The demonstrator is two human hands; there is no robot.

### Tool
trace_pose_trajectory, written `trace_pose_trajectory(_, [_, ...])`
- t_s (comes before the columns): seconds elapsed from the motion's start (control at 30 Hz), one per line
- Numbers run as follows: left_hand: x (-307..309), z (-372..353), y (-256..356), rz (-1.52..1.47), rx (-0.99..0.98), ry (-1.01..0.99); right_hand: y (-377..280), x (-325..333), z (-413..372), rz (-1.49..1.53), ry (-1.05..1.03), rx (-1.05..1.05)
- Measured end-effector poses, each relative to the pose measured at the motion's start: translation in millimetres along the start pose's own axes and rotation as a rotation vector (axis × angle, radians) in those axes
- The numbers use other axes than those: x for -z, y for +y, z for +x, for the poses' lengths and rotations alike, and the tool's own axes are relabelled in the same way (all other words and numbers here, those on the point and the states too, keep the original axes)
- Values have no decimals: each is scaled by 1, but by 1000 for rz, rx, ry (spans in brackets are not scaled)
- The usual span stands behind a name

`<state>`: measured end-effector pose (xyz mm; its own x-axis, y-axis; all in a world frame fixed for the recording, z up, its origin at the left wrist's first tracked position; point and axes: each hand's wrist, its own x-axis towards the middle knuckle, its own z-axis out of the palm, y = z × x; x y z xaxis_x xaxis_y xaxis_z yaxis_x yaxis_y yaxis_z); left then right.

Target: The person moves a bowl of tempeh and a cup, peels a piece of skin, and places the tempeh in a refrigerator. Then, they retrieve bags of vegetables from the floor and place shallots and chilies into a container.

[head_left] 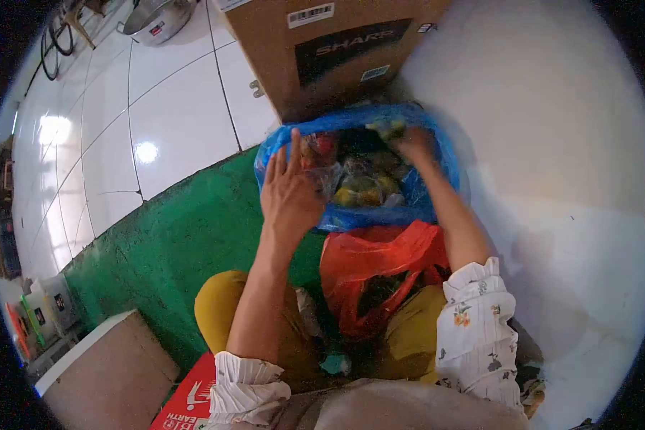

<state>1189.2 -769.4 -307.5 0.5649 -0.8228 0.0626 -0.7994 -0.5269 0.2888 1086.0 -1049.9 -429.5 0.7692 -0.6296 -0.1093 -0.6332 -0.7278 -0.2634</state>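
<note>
A blue plastic bag lies wide open on the floor in front of me. My left hand rests at its left side, fingers stretched out over the rim and beside a clear bag of red produce. My right hand reaches into the far right of the blue bag, its fingers closed around a pale green piece of produce, partly hidden. Yellow-green produce in clear plastic sits lower in the bag. Nearer my lap, a red plastic bag gapes, with dark contents I cannot make out.
A tall Sharp cardboard box stands just beyond the blue bag. A white wall closes the right side. Green flooring meets white tiles, where a metal pot stands. A red box lies lower left.
</note>
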Motion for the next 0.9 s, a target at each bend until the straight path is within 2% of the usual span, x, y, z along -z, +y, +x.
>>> trace_pose_trajectory(0.03, [1,-1,-5,56,-5,13,-5,-9,-1,5,181,144])
trace_pose_trajectory(0.1, [8,-4,-10,71,-17,-20,-29,-23,3,-128,250,141])
trace_pose_trajectory(0.13, [11,-6,-13,84,-17,-55,-47,-25,1,67,321,226])
trace_pose_trajectory(0.17, [0,-9,-20,102,-29,32,-71,-18,-3,262,391,308])
trace_pose_trajectory(0.2, [5,-8,-19,106,-40,24,-103,6,-5,111,111,267])
trace_pose_trajectory(0.23, [14,-7,-15,115,-11,-73,-131,24,-7,-37,-169,223])
trace_pose_trajectory(0.27, [19,-7,-13,126,18,-168,-151,23,-11,-12,-278,301])
trace_pose_trajectory(0.3, [19,-7,-12,131,5,-175,-166,20,-13,14,-387,379])
trace_pose_trajectory(0.33, [18,-7,-13,107,-2,-146,-171,-9,-10,25,-385,367])
trace_pose_trajectory(0.37, [18,-8,-14,83,-9,-119,-171,-59,-7,55,-196,431])
trace_pose_trajectory(0.4, [19,-8,-15,89,-19,-126,-174,-69,-9,81,-3,495])
trace_pose_trajectory(0.43, [21,-7,-16,82,-3,-153,-171,-77,-10,89,0,488])
trace_pose_trajectory(0.5, [25,-7,-15,82,6,-189,-163,-81,-19,85,168,528])
trace_pose_trajectory(0.53, [28,-6,-15,105,8,-176,-163,-66,-25,92,170,521])
trace_pose_trajectory(0.6, [32,-6,-15,127,6,-160,-162,-39,-32,52,-141,533])
trace_pose_trajectory(0.63, [34,-7,-15,129,6,-163,-161,-47,-32,53,-140,530])
trace_pose_trajectory(0.7, [36,-9,-15,126,4,-162,-154,-71,-27,-29,-11,526])
trace_pose_trajectory(0.8, [38,-12,-16,157,-7,-238,-150,-92,-17,-50,27,523])
trace_pose_trajectory(0.9, [38,-16,-15,179,-7,-282,-156,-58,-21,-175,108,505])
